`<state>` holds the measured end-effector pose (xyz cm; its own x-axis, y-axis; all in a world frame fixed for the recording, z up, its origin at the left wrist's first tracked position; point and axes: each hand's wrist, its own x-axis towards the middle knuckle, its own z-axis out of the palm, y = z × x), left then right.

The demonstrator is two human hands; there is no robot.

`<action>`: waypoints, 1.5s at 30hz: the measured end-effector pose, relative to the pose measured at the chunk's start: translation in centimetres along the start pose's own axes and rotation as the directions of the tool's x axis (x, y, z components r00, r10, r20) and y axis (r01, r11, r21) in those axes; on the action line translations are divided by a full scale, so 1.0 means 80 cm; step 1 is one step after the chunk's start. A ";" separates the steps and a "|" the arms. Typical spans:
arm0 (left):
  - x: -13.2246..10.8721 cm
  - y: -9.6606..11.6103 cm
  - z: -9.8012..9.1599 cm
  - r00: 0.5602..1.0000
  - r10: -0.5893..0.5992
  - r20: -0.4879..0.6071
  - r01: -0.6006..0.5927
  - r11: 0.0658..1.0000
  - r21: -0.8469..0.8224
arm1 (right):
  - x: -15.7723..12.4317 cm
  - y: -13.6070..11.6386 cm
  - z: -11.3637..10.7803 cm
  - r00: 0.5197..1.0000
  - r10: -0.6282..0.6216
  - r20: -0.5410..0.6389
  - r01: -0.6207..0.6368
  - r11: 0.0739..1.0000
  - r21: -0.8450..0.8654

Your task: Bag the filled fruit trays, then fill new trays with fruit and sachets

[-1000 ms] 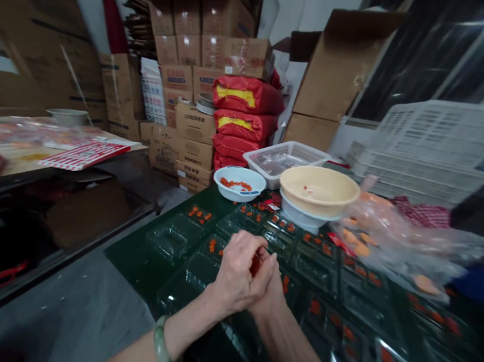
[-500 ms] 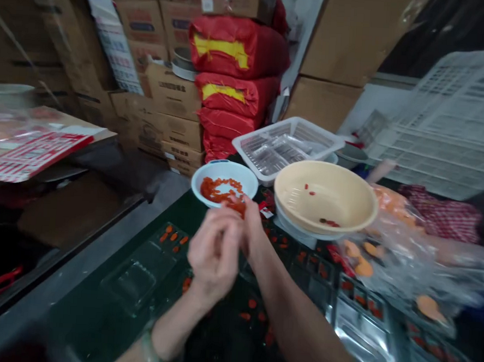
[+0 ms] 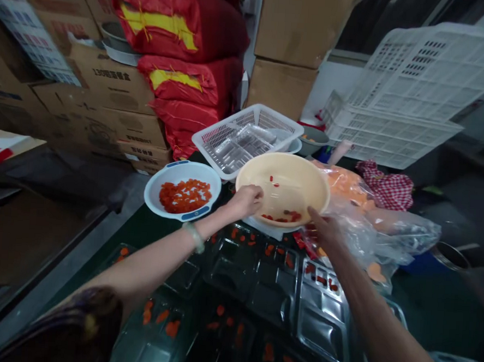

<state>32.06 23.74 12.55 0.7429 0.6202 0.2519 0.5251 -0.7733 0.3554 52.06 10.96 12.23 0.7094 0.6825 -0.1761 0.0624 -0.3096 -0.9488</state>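
A cream plastic basin [image 3: 307, 179] with a few red and dark pieces inside stands in front of me. My left hand [image 3: 247, 201] is at its left rim, fingers curled over the edge. At the right rim is my right hand [image 3: 323, 227], its fingertips against the basin's side and partly blurred. To the left, a light blue basin [image 3: 153, 194] holds many orange carrot slices [image 3: 186, 195]. Clear compartment trays [image 3: 274, 295] lie on the dark green table below my arms, several with carrot slices in them.
Behind the basins sits a white plastic basket [image 3: 211, 141] of clear trays. Plastic bags [image 3: 358, 226] with orange pieces and a checked cloth [image 3: 393, 185] lie to the right. White crates [image 3: 428, 77], red bundles [image 3: 186, 19] and cardboard boxes [image 3: 108, 85] are stacked behind.
My hands were close together at the light blue basin with carrot slices in them. They have moved right and parted to either side of the cream basin. The view has turned right.
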 end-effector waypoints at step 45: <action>0.192 0.026 0.081 0.932 -0.362 0.020 0.363 0.931 -0.035 | -0.017 0.062 0.053 0.991 0.121 0.064 -0.134 0.954 0.269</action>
<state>47.22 30.77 11.33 0.5101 0.8556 0.0881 0.7438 -0.4902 0.4543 48.41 11.27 6.64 0.6652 0.6812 -0.3058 -0.2244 -0.2081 -0.9520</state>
